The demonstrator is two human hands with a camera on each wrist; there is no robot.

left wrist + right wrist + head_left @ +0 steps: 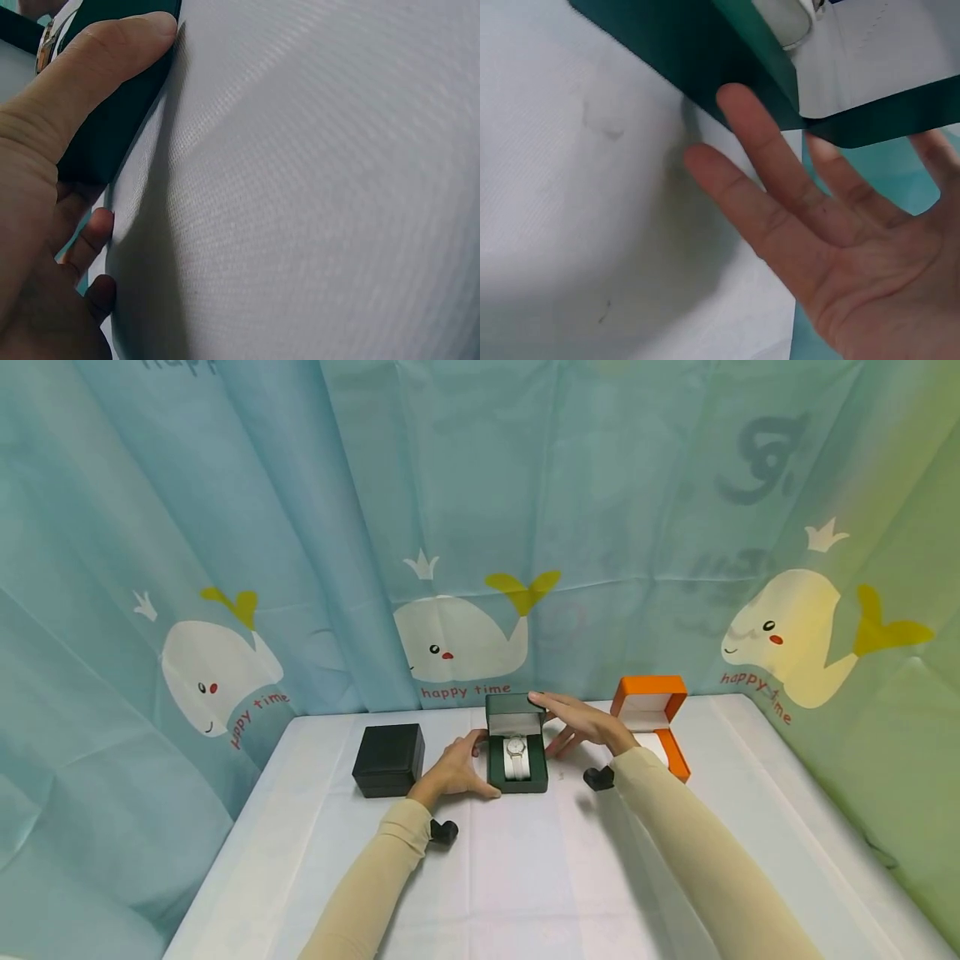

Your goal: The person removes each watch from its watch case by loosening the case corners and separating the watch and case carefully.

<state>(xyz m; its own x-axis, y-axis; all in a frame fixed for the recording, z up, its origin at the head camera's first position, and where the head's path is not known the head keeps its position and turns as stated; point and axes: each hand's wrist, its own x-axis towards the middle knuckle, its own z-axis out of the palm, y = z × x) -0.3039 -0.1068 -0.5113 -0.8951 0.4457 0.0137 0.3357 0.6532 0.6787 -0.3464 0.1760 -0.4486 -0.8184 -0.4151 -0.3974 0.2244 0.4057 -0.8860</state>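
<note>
An open dark green watch box (517, 786) stands upright on the table, lid raised. Inside it, a wristwatch (516, 760) with a white strap sits on its cushion. My left hand (454, 768) grips the box at its left side; in the left wrist view the thumb (112, 56) lies along the box's front wall and the other fingers reach behind. On the right side, my right hand (581, 723) has its fingers spread. Some of them touch the raised lid (892, 112), and one fingertip (739, 101) meets the side of the box.
A closed black box (387, 760) is on the table left of my left hand. An open orange box (651, 687) with a white lining stands right of my right hand, partly hidden by the sleeve. A blue curtain (465, 527) with whale prints hangs behind the white table (525, 877).
</note>
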